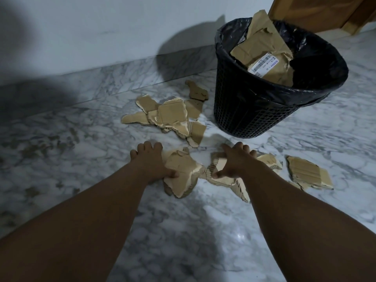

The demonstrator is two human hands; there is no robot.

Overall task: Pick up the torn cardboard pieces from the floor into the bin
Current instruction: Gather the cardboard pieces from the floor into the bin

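Torn brown cardboard pieces lie on the marble floor. My left hand (150,161) grips a near cardboard piece (181,176), thumb on top and fingers curled behind its left edge. My right hand (234,159) pinches a second torn piece (218,169) beside it, thumb on its front edge. A far pile of pieces (168,117) lies beyond my hands, left of the bin. Another flat piece (307,173) lies to the right. The black mesh bin (254,106), lined with a black bag, stands at the upper right and holds large cardboard pieces (264,51) with a white label.
A pale wall (101,27) with a marble skirting runs behind the pile. A wooden door frame (333,13) stands behind the bin. Marble floor (183,231) stretches toward me between my forearms.
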